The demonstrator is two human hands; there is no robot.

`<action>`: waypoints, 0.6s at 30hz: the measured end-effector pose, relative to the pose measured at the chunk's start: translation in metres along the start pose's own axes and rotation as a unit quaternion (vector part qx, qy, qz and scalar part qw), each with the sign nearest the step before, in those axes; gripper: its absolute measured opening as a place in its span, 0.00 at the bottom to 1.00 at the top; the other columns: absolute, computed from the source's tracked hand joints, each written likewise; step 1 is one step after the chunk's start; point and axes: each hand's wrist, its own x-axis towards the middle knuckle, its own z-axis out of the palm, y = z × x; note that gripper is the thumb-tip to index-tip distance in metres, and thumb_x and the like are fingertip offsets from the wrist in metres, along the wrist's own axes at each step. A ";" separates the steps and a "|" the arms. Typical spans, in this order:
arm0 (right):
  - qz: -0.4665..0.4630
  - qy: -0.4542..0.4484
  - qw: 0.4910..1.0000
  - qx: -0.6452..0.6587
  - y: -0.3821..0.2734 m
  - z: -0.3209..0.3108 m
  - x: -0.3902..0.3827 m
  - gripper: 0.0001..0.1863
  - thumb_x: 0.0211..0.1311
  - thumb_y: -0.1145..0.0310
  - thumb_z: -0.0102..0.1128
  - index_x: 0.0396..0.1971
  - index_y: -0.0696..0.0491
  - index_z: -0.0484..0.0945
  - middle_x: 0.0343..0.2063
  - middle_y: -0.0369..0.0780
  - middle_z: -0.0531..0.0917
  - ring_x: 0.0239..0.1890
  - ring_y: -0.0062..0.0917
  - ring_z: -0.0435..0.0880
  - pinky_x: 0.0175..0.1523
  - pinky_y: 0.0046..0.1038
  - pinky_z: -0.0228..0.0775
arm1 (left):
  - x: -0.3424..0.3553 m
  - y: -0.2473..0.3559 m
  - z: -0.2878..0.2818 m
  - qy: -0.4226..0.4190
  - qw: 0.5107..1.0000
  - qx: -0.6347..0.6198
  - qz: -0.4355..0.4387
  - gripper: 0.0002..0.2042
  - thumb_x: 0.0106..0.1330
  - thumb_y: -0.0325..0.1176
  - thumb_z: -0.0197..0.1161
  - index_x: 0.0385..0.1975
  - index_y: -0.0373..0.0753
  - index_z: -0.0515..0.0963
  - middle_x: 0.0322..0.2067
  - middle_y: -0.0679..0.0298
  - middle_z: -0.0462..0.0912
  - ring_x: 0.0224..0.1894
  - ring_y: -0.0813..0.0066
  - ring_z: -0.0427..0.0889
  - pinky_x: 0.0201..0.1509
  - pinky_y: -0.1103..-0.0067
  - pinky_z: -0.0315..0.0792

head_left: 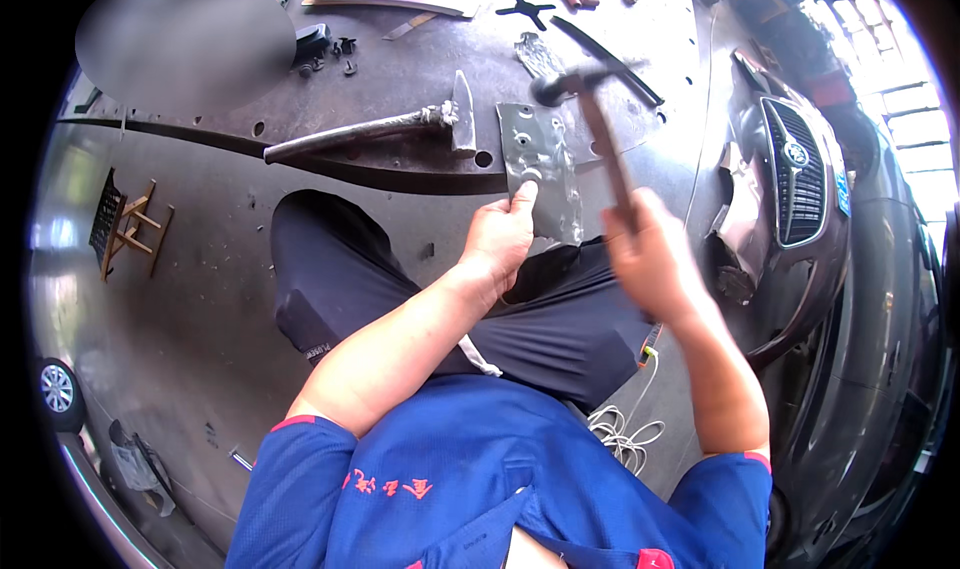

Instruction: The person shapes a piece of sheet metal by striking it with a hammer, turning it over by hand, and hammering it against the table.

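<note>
- Left hand (pixel 498 237): gripping the near end of a dented metal plate (pixel 530 147), thumb on top, fingers mostly hidden below.
- Right hand (pixel 650 259): closed round the handle of a hammer (pixel 605 144); its head is blurred, near the plate's far end.
- Plate: far end over the table (pixel 400 81) edge, near end jutting out toward the lap; can't tell if it lies flat on the table.
- Step looks like hammering the plate; best to back the struck spot with the table, since the overhang would likely bounce.
- Left thumb should stay well away from the hammer face.
- Short, square blows probably safer than big swings; a tilted face could nick the sheet.
- Spare hammer (pixel 355 135) lies left of the plate, seems out of the way.
</note>
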 end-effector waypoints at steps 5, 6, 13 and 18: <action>-0.120 0.147 0.970 0.152 -0.038 -0.063 0.007 0.11 0.82 0.62 0.60 0.41 0.55 0.78 0.24 0.30 0.72 0.22 0.13 0.71 0.28 0.22 0.65 | 0.003 0.000 -0.014 -0.026 0.999 0.010 -0.028 0.27 0.81 0.56 0.59 0.51 0.31 0.85 0.42 0.63 0.87 0.44 0.79 0.79 0.54 0.76 0.74; -0.119 0.144 0.970 0.153 -0.034 -0.054 0.006 0.11 0.82 0.62 0.60 0.41 0.55 0.78 0.24 0.30 0.72 0.22 0.13 0.71 0.28 0.22 0.65 | 0.001 -0.003 -0.014 -0.023 0.999 0.009 -0.031 0.27 0.81 0.56 0.59 0.51 0.31 0.85 0.42 0.63 0.87 0.44 0.79 0.79 0.54 0.76 0.74; -0.036 0.056 0.998 -0.011 -0.011 -0.015 0.011 0.15 0.77 0.61 0.63 0.43 0.60 0.78 0.32 0.57 0.86 0.38 0.60 0.86 0.45 0.44 0.78 | -0.005 0.011 -0.006 -0.009 0.999 0.029 -0.045 0.26 0.81 0.53 0.60 0.44 0.29 0.86 0.37 0.64 0.88 0.40 0.79 0.78 0.50 0.77 0.74; -0.115 0.182 0.947 0.238 -0.051 -0.056 0.001 0.10 0.81 0.65 0.61 0.43 0.58 0.78 0.22 0.29 0.75 0.21 0.10 0.70 0.26 0.19 0.61 | 0.000 0.006 -0.018 -0.030 0.999 0.018 -0.039 0.29 0.79 0.57 0.61 0.55 0.31 0.84 0.45 0.62 0.87 0.46 0.78 0.78 0.57 0.76 0.72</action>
